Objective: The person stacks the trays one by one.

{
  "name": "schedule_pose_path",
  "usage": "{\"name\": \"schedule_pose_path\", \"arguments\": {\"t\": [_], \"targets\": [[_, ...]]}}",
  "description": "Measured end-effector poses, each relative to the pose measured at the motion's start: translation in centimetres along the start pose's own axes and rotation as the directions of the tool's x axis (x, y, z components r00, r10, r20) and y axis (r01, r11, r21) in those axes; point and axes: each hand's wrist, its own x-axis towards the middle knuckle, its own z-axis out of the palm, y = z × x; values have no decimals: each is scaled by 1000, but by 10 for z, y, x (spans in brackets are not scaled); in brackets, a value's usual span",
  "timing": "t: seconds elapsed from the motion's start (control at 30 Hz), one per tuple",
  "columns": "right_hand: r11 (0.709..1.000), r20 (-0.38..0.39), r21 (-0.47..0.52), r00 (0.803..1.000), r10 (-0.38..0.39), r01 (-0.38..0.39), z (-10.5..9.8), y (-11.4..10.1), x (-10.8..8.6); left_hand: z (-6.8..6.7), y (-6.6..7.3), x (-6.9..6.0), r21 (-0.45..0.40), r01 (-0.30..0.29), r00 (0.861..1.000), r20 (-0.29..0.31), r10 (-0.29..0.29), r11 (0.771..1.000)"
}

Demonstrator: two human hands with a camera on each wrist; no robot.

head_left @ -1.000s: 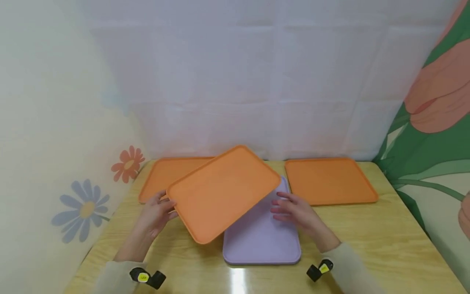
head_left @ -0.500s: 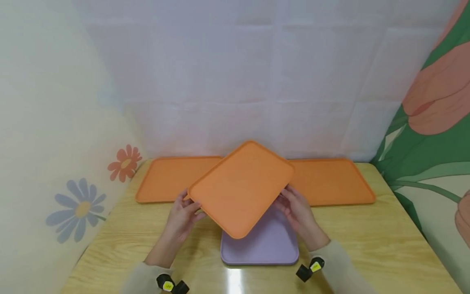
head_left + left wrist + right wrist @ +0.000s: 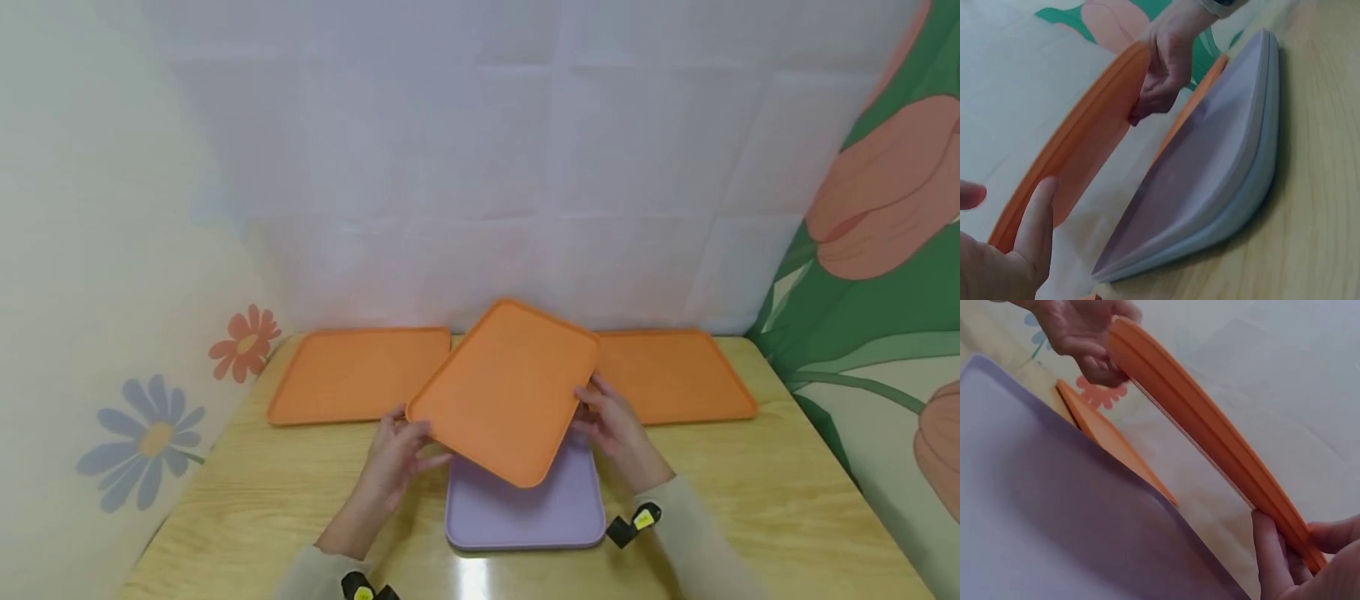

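Both hands hold an orange tray (image 3: 510, 392) in the air, turned at an angle above a purple tray (image 3: 525, 508). The left hand (image 3: 390, 467) grips its left corner, thumb on top and fingers beneath. On the right edge, the right hand (image 3: 618, 433) pinches the rim; the right wrist view shows its thumb and fingers on either side of the orange tray (image 3: 1197, 419). The purple tray (image 3: 1204, 156) lies on top of a light blue tray (image 3: 1254, 200), seen in the left wrist view. Part of the purple tray is hidden under the raised one.
Two more orange trays lie at the back of the wooden table (image 3: 247, 500), one on the left (image 3: 352, 375) and one on the right (image 3: 675, 375). Behind them hangs a white cloth (image 3: 480, 167). Walls painted with flowers stand on both sides.
The left hand and the raised orange tray have moved right, and the tray has turned. The right hand, apart from the tray a second ago, has taken hold of its right edge.
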Motion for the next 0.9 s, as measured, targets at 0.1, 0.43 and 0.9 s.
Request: {"name": "schedule_pose_path", "arguments": {"t": [0.1, 0.43, 0.9], "targets": [[999, 45, -36, 999, 19, -18, -9, -4, 5, -3, 0, 3, 25, 35, 999, 32, -36, 999], [989, 246, -142, 967, 69, -35, -27, -15, 9, -10, 7, 26, 304, 99, 958, 228, -173, 948], [958, 276, -286, 956, 95, -13, -36, -22, 15, -11, 0, 45, 438, 35, 949, 267, -167, 898]]}}
